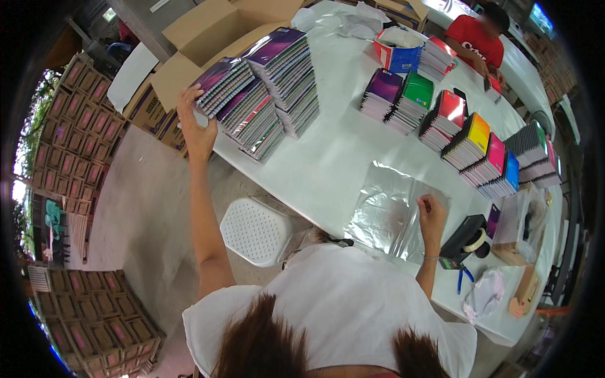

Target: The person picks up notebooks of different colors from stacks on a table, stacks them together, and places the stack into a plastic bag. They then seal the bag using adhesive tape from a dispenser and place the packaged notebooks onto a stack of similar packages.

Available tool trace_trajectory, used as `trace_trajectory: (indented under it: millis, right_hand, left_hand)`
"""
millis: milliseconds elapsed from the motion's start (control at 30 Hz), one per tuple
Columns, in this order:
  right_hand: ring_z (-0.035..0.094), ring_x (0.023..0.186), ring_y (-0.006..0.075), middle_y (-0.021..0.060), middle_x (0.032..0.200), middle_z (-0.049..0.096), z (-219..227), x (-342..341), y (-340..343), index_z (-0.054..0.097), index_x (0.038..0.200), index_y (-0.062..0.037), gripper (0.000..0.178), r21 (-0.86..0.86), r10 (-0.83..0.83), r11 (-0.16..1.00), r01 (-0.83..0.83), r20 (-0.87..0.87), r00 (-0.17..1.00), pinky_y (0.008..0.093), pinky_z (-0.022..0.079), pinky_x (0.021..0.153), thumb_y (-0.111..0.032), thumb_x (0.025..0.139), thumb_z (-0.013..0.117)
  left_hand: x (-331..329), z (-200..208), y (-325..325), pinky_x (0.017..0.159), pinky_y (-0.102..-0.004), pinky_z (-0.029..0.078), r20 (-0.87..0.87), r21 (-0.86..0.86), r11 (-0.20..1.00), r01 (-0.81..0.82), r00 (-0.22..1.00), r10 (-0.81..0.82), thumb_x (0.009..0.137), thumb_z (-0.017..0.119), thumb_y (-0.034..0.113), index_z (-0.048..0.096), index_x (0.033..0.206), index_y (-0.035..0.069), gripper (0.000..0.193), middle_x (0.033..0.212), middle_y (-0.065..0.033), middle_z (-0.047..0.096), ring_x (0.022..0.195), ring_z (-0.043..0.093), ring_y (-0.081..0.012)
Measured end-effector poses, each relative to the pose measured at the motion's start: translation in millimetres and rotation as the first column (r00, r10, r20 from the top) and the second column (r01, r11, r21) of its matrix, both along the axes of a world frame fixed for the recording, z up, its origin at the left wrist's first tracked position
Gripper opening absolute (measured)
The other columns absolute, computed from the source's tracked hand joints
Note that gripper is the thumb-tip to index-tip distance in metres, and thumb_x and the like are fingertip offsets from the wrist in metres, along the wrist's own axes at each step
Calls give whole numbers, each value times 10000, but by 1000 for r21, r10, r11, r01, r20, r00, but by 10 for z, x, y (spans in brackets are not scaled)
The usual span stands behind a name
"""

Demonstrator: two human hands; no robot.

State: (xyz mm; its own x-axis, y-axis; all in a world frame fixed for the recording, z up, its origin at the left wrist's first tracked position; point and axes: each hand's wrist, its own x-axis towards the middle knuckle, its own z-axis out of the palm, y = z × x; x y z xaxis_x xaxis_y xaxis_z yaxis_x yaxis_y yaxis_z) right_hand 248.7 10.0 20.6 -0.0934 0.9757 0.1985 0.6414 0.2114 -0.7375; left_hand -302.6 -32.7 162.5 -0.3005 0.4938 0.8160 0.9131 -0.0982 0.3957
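My left hand (197, 123) reaches far left, its fingers and thumb curved round the end of a shrink-wrapped pack of spiral notebooks (220, 82) with purple covers. That pack lies on top of a tall stack of similar packs (254, 120). A second tall notebook stack (287, 79) stands right beside it. My right hand (432, 217) is closed, fingertips pinched together over the right part of a clear plastic bag (384, 211). The bag lies flat on the white table (302, 183) in front of me. What the fingertips pinch is partly hidden.
Rows of colored notebooks (478, 135) stand at the right. Beside my right wrist are a tape dispenser (466, 239) and blue pliers (463, 278). An open carton (208, 31) stands behind the stacks, a white stool (258, 232) below the table edge. A co-worker in red (476, 41) handles notebooks across.
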Motion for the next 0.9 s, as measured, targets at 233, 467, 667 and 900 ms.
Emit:
trace_trajectory:
  millis: [233,467,667,900]
  right_hand:
    - [595,645,265,168,767,638,-75,121,-60,636,910,37,148,-52,-14,998,18,74,997,365,469,633,-100,906,692]
    - [612,677,289,181,794,649,-192,294,15,640,900,37,128,-84,32,996,-25,87,996,379,480,656,-80,887,689]
    - [622,698,294,183,836,665,-226,547,-39,647,914,37,115,-165,37,986,-22,89,995,390,493,679,-69,884,681]
    - [663,854,350,186,913,665,-184,890,-53,643,959,12,132,-73,-42,996,43,9,999,417,512,755,-91,879,664]
  left_hand:
    - [-60,-42,-62,1179,-469,274,39,-89,985,148,989,-145,664,468,-116,536,1227,60,593,1357,-165,545,1427,378,-368]
    - [48,-11,-93,1192,-512,214,103,-11,987,159,982,-157,737,555,-29,556,1209,73,482,1329,-131,557,1376,430,-337]
    - [470,264,174,1134,-606,237,-428,-124,894,-430,836,343,900,701,321,622,1320,281,429,1205,-35,586,1239,527,-239]
    - [50,0,263,938,-455,438,-578,-186,849,-495,753,313,932,670,336,621,1343,392,417,1166,-63,637,1099,592,-255]
